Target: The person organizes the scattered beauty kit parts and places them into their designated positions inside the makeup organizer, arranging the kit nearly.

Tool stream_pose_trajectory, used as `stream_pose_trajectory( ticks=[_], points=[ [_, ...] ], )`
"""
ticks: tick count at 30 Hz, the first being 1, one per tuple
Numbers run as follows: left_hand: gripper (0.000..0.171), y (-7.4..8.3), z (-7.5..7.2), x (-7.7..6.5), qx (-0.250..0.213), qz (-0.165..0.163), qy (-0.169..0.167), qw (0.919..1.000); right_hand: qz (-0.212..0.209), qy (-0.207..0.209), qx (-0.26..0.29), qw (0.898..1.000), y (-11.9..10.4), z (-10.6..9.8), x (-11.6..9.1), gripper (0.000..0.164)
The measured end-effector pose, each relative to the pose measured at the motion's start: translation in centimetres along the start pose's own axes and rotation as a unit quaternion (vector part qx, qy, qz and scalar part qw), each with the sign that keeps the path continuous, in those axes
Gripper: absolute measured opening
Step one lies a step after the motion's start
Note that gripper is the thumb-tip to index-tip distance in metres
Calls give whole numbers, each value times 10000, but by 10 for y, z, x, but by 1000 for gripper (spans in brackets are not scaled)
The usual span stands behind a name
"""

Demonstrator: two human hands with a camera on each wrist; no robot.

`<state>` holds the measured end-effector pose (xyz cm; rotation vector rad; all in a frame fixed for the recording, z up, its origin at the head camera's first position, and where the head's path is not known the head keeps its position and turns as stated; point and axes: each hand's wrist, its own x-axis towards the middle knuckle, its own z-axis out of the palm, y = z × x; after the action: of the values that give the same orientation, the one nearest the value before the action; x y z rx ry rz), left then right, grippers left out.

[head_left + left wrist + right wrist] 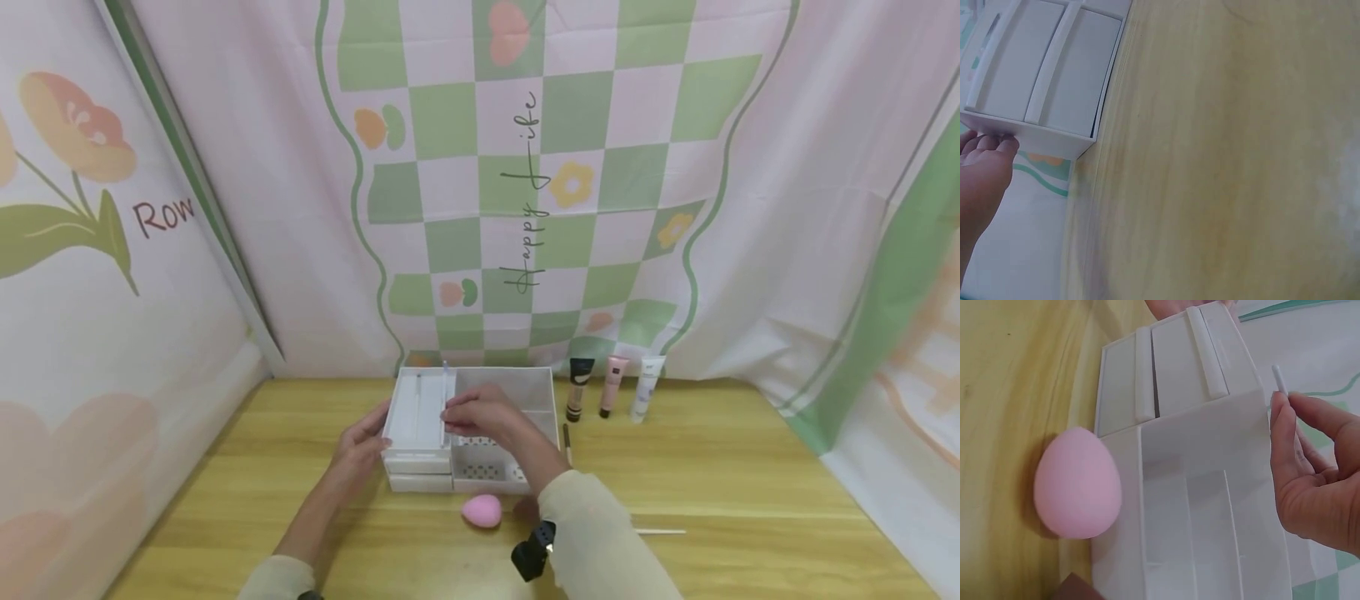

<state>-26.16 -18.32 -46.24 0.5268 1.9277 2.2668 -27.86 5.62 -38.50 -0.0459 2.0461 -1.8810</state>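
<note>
Pinching a thin pale stick (1280,380) in the right hand (483,417), above the left part of the white box (504,387); touching its left side with the left hand (363,437), with thumb and fingers apart

We're seeing a white organizer (510,387), pink sponge (482,511) before it, green-and-white checked curtain (510,183) behind it, yellow wood-grained table (735,467) beneath it

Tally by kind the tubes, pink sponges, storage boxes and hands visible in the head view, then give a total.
Tubes: 3
Pink sponge: 1
Storage box: 1
Left hand plus right hand: 2
Total: 7
</note>
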Motion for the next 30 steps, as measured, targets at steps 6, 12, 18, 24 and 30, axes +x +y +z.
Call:
stream_pose_trajectory(
  ticks=[6, 12, 18, 24, 30],
  points=[
    [71, 0, 1, 0, -25, 1, 35, 10000, 149, 89, -203, 9996, -10, 8, 5, 27],
    [72, 1, 1, 0, 8, -36, -5, 10000, 271, 258, -629, 9973, -17, 14, 12, 21],
    [72, 1, 1, 0, 3, -63, 35, 10000, 802, 271, -1037, 9910, -29, 20, 17, 14],
    [72, 2, 0, -1, 25, -112, 22, 9999, 1085, 363, -1507, 9819, -37, 24, 18, 12],
    [72, 3, 1, -1, 125, -99, 44, 9999, 1207, 488, -1985, 9714, -43, 28, 17, 8]
  ],
)
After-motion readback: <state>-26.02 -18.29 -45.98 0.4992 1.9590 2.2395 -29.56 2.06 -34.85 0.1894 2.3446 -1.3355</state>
